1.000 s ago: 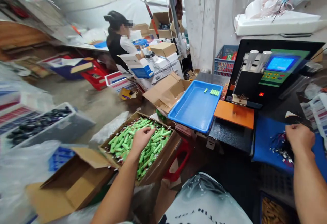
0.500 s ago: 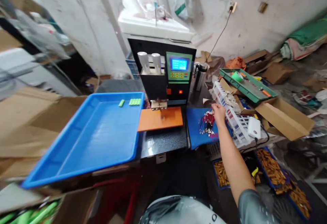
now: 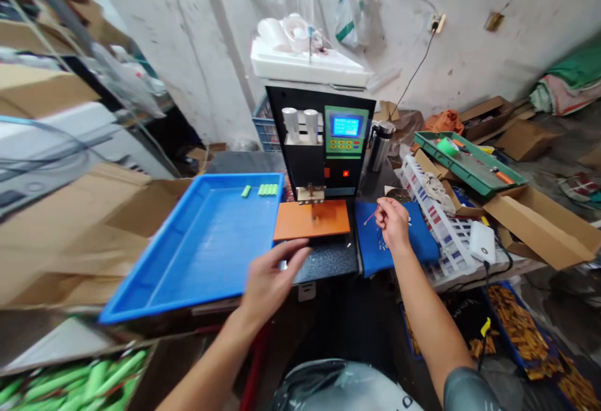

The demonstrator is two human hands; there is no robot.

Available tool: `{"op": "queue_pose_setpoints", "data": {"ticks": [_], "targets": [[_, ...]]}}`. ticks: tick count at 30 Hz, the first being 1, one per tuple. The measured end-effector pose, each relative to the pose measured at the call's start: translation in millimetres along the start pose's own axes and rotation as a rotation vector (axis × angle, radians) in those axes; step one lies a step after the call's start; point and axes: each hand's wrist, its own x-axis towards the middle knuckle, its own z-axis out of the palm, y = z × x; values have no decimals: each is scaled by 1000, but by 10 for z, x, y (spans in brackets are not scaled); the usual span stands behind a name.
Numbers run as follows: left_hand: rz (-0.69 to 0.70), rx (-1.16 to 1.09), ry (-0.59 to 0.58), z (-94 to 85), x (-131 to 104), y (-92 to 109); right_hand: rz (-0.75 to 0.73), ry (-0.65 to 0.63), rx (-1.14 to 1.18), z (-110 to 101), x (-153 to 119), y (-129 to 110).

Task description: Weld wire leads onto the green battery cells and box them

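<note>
My right hand (image 3: 393, 220) is closed in a pinch above the blue cloth (image 3: 419, 236), holding a thin red wire lead (image 3: 370, 218) whose tip points left. Under that hand, more leads on the cloth are mostly hidden. My left hand (image 3: 275, 276), slightly blurred, hovers at the table's front edge with thumb and fingers apart; I see nothing held in it. Just beyond it lies an orange board (image 3: 333, 220) beneath the electrodes (image 3: 310, 195) of a black spot welder (image 3: 305, 164) with a lit screen. Several green battery cells (image 3: 268, 189) sit at the back of a blue tray (image 3: 211, 236).
Right of the cloth stand a white plastic basket (image 3: 444, 251), a white power bank (image 3: 482, 241) and a green tray (image 3: 474, 164). A steel flask (image 3: 381, 147) is beside the welder. Lower left, a carton holds green battery packs (image 3: 89, 380). Cardboard boxes (image 3: 89, 236) flank the blue tray.
My left hand has come into view at the table's front edge. The right hand has drawn back over the cloth, now with a red lead in its fingers. The camera view has shifted.
</note>
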Motion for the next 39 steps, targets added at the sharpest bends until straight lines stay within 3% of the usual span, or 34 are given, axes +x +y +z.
{"op": "queue_pose_setpoints", "data": {"ticks": [1,4,6,9,13,20,28,31,33,37,39], "targets": [[-14,-97,-95,184,81,53,9,-22,5,84,-76,38],[-61,-288,-206,587,259,110,21,-73,18,282,-248,166],[-87,-356,-239,706,303,75,33,-95,22,363,-309,258],[-140,-433,-275,716,302,-15,54,-109,28,413,-342,392],[-204,-508,-293,583,316,-111,97,-190,15,401,-360,513],[-199,-378,-425,274,509,-147,78,-542,-225,465,-424,524],[-192,-310,-489,167,572,-153,138,-633,-274,544,-358,646],[-176,-268,-514,-7,750,-244,119,-618,-296,578,-293,717],[-164,-180,-463,-227,1023,-392,80,-562,-309,602,-229,769],[-230,335,-44,-702,1782,-876,-11,-438,-341,640,-88,875],[-275,491,60,-823,2100,-1131,-29,-397,-358,652,-42,921]]}}
